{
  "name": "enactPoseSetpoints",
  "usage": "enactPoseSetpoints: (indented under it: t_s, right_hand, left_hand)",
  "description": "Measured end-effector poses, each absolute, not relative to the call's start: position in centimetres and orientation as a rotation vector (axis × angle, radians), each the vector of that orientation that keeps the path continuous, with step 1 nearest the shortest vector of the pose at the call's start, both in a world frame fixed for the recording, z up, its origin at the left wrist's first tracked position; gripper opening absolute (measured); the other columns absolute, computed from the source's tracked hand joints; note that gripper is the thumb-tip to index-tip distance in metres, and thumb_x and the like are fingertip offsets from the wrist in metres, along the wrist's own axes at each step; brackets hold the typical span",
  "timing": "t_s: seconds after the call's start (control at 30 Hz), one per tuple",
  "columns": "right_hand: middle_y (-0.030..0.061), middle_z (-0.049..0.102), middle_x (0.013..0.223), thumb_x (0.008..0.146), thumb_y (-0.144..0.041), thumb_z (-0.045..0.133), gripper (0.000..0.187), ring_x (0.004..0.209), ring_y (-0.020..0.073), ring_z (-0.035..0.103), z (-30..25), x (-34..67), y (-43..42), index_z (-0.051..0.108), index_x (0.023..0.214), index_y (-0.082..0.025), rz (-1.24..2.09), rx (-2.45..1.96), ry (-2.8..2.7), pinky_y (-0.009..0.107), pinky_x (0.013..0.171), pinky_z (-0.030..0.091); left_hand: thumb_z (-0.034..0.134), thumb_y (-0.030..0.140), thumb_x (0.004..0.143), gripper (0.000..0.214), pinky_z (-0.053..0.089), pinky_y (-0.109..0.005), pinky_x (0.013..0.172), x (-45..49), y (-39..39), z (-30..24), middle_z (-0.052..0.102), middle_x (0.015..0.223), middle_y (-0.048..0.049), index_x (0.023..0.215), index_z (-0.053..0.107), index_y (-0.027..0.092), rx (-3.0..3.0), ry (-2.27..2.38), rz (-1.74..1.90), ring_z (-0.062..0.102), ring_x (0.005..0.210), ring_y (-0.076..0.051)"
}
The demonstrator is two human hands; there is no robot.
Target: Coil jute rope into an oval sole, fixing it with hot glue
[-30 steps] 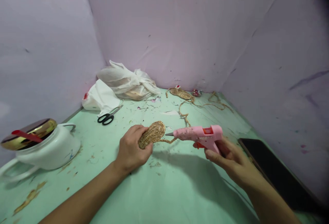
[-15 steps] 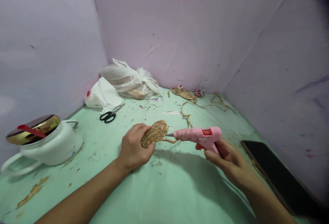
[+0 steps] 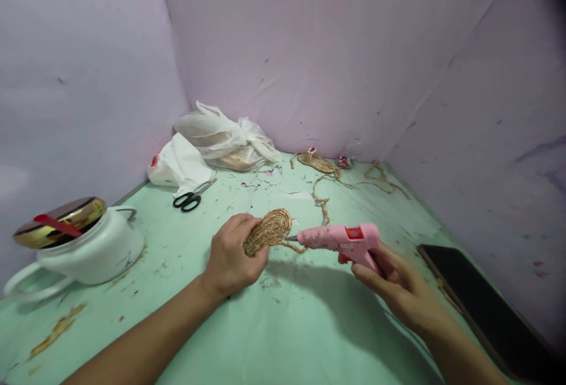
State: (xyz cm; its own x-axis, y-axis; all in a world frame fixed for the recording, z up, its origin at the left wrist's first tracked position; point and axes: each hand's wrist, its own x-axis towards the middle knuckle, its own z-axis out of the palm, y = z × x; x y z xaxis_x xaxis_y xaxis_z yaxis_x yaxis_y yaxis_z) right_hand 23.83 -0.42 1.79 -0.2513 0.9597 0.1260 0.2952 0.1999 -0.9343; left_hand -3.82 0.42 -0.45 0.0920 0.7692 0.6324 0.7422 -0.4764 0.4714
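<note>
My left hand (image 3: pixel 232 255) is closed around a small oval coil of jute rope (image 3: pixel 267 229), holding it tilted above the green table (image 3: pixel 283 326). My right hand (image 3: pixel 393 285) grips a pink glue gun (image 3: pixel 339 239) by its handle. The gun's metal tip points left and sits at the coil's right edge, where a loose rope tail hangs off. That tail runs back toward more jute rope (image 3: pixel 327 187) lying further away on the table.
A white pot with a gold lid (image 3: pixel 75 243) stands at the left. Black scissors (image 3: pixel 191 198) and white plastic bags (image 3: pixel 221 143) lie near the back corner. A dark phone (image 3: pixel 481 308) lies at the right edge. Lilac walls enclose three sides.
The glue gun has dipped slightly and its tip has come closer to the coil's edge. My left hand keeps the coil nearly still.
</note>
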Motion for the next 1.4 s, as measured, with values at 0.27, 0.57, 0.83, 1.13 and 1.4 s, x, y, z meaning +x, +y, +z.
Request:
enactPoseSetpoints:
  t_s: [0.27, 0.57, 0.83, 1.13, 1.4]
  right_hand:
    - [0.0059, 0.07, 0.088, 0.079, -0.04, 0.065, 0.029, 0.082, 0.0245, 0.066, 1.91, 23.48, -0.55, 0.067, 0.102, -0.023, 1.083, -1.188, -1.686, 0.033, 0.073, 0.053]
    - [0.0053, 0.069, 0.081, 0.077, -0.041, 0.066, 0.026, 0.076, 0.0232, 0.064, 2.06, 23.92, -0.54, 0.068, 0.096, -0.022, 1.022, -1.21, -1.679, 0.03, 0.067, 0.051]
    - [0.0054, 0.069, 0.079, 0.078, -0.041, 0.065, 0.024, 0.073, 0.0225, 0.062, 2.08, 24.11, -0.47, 0.068, 0.092, -0.022, 0.982, -1.204, -1.66, 0.029, 0.064, 0.049]
    - [0.0035, 0.067, 0.075, 0.077, -0.04, 0.066, 0.02, 0.067, 0.0197, 0.058, 2.29, 23.95, -0.41, 0.068, 0.087, -0.023, 0.947, -1.217, -1.632, 0.027, 0.059, 0.046]
    - [0.0018, 0.066, 0.076, 0.08, -0.038, 0.065, 0.015, 0.068, 0.0185, 0.057, 2.12, 24.09, -0.38, 0.066, 0.086, -0.025, 0.977, -1.205, -1.607, 0.026, 0.061, 0.045]
  left_hand:
    - [0.06, 0.021, 0.068, 0.034, 0.053, -0.039, 0.081, -3.83, 0.44, -0.63, 0.063, 0.1, -0.0112, 0.101, 0.062, 0.014, 2.287, 1.597, 1.364, 0.062, 0.092, -0.024]
    - [0.06, 0.021, 0.068, 0.034, 0.053, -0.038, 0.081, -3.82, 0.43, -0.46, 0.063, 0.1, -0.0113, 0.101, 0.062, 0.013, 2.282, 1.579, 1.357, 0.062, 0.092, -0.024]
    - [0.059, 0.022, 0.069, 0.033, 0.054, -0.039, 0.081, -3.8, 0.47, -0.59, 0.063, 0.1, -0.0107, 0.101, 0.062, 0.015, 2.28, 1.586, 1.368, 0.062, 0.092, -0.024]
    - [0.06, 0.023, 0.07, 0.034, 0.054, -0.039, 0.083, -3.94, 0.48, -0.82, 0.063, 0.101, -0.0118, 0.102, 0.062, 0.013, 2.309, 1.598, 1.359, 0.062, 0.094, -0.025]
    - [0.059, 0.021, 0.071, 0.032, 0.054, -0.039, 0.079, -3.87, 0.36, -0.49, 0.063, 0.099, -0.0105, 0.102, 0.061, 0.015, 2.367, 1.581, 1.356, 0.062, 0.092, -0.024]
